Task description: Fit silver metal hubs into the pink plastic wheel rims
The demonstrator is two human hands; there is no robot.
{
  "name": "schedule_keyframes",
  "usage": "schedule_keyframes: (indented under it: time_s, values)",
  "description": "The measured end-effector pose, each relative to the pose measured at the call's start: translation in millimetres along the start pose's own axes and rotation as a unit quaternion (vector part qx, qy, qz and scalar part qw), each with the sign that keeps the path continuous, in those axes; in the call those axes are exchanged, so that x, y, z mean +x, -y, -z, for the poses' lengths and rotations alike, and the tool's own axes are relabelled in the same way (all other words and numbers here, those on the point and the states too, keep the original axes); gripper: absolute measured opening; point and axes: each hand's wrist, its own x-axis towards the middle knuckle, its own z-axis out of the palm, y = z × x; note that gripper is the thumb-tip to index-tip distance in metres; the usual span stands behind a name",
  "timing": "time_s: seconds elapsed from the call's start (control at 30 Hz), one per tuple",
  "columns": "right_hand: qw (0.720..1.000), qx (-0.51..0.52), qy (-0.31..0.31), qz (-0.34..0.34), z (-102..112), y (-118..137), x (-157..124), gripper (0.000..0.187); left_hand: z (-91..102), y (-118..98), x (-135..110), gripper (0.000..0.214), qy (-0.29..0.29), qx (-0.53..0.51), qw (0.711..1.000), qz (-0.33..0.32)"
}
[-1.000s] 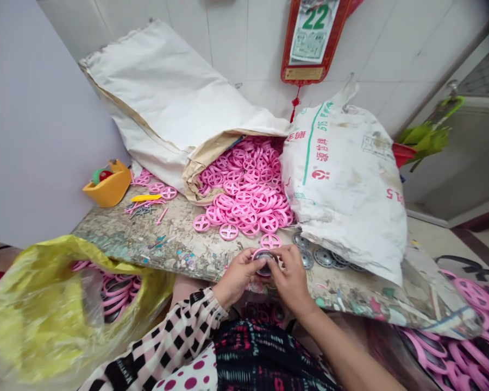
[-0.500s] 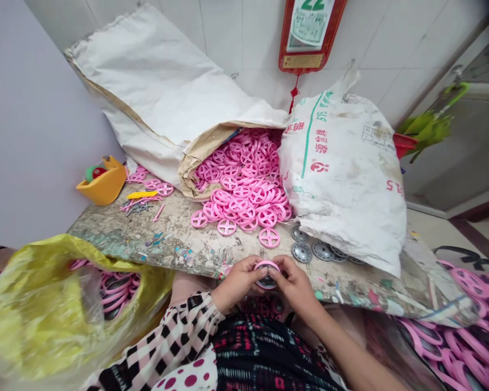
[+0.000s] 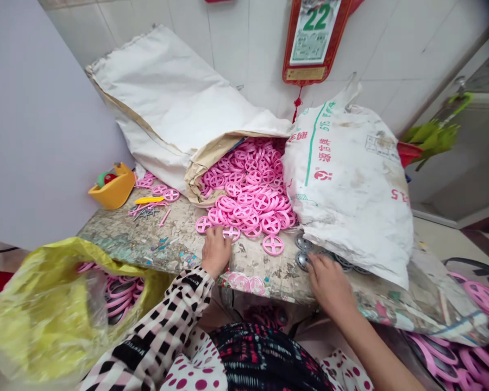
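- Left hand (image 3: pixel 217 254) is resting at the near edge of the pink spoked wheels (image 3: pixel 248 202), fingers bent downward and hiding part of that edge; cannot tell whether they are pinching a wheel.
- Right hand (image 3: pixel 333 283) is resting by the grey discs (image 3: pixel 302 262), fingertips at one disc and covering part of it; cannot tell whether they are gripping.
- Hands are lying well apart; one pink wheel (image 3: pixel 273 245) is sitting between them on the worn table (image 3: pixel 264 269).
- Printed white sack (image 3: pixel 350 184) is overlapping the farther discs, hiding some of them and standing close behind the right hand.
- Plain white sack (image 3: pixel 179 103) is lying on its side, its open mouth spilling the pink wheels.
- Farther left, an orange holder (image 3: pixel 114 191), a yellow strip (image 3: pixel 149 200) and small pink and grey sticks (image 3: pixel 148 210) are lying on the table.
- Yellow bag (image 3: pixel 36 309) is standing below the left end, holding pink-and-black rings (image 3: pixel 120 293).
- Calendar (image 3: pixel 313 46) is hanging on the tiled wall.
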Motion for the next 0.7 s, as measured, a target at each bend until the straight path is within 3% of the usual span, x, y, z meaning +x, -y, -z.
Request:
schedule_keyframes:
  time_s: [0.1,0.23,0.47,0.6,0.7]
  values:
    - [0.999,-0.043,0.032,0.0,-1.9,-2.9,18.8,0.04,-4.5,-0.2,13.2,0.042,0.022,-0.025,0.996,0.085]
    - [0.999,0.005,0.036,-0.023,-6.7,-5.9,23.7,0.041,-6.0,1.4,26.2,0.055,0.07,-0.081,0.982,0.159]
    - [0.972,0.223,0.037,-0.055,-15.8,-31.7,15.3,0.024,-3.3,8.5,23.9,0.035,0.119,-0.107,0.978,0.135]
    - [0.929,0.357,0.046,-0.082,-14.1,-26.0,8.4,0.024,-1.6,8.3,14.4,0.047,0.126,-0.133,0.976,0.119]
    - [0.853,0.506,0.071,-0.108,-5.1,-0.6,4.8,0.03,-1.7,2.8,7.4,0.047,0.144,-0.16,0.97,0.114]
